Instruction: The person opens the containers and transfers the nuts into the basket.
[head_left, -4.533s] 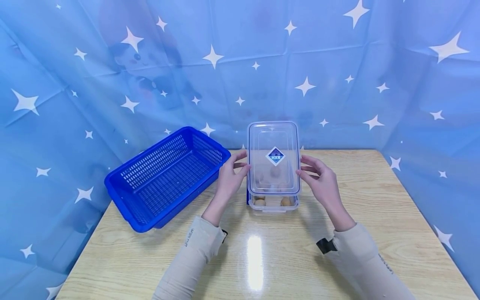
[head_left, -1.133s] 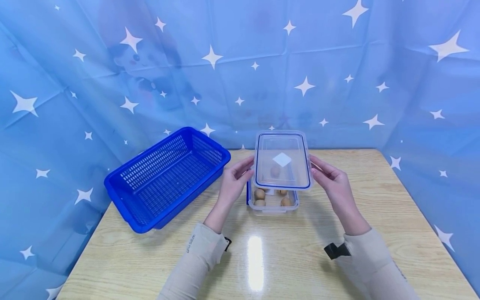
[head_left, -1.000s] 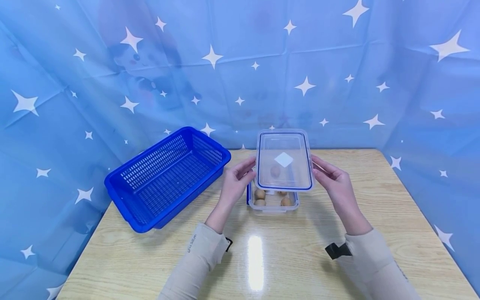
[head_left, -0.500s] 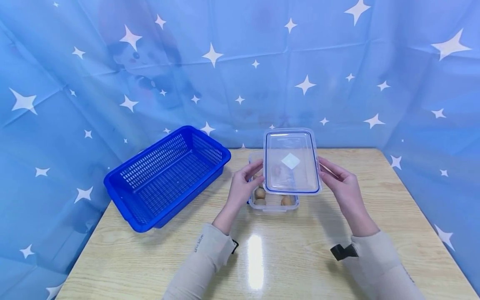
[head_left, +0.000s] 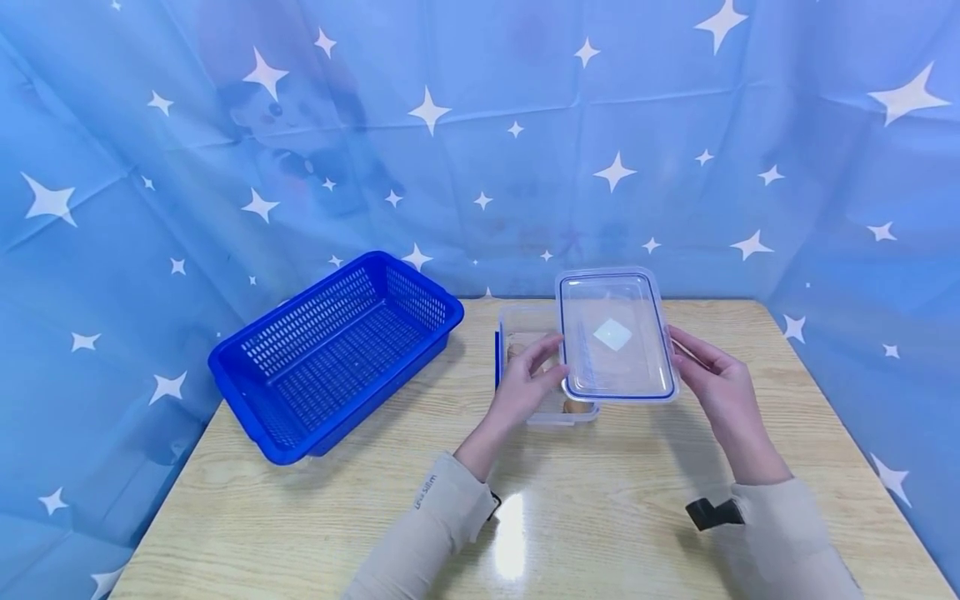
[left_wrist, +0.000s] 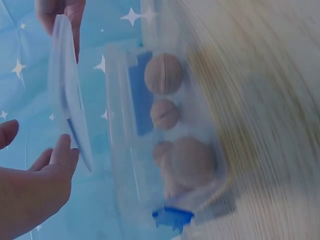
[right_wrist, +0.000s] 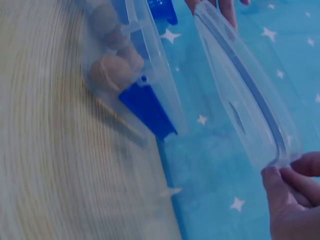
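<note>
A clear plastic lid (head_left: 592,367) with a blue seal and a pale diamond label is raised and tilted over the right part of a clear food container (head_left: 525,321). My right hand (head_left: 723,383) pinches its right edge, thumb against fingers, as the right wrist view shows. My left hand (head_left: 525,383) is at the opposite edge, its thumb and fingertips meeting the rim in the head view. The container holds several round brown, walnut-like things (left_wrist: 165,73), each with a seam. Its blue clips (right_wrist: 148,110) hang unfastened. Lid and left hand cover much of it in the head view.
A deep blue plastic basket (head_left: 330,429) with slotted walls stands at the left of the wooden table (head_left: 637,533). Behind the table hangs a blue curtain (head_left: 480,167) printed with white stars. A bright light reflection lies on the tabletop in front of the container.
Both hands have carried the lid rightward from above the container and lowered it slightly. It has tilted, its label turning from printed to pale. Container and basket have stayed put.
</note>
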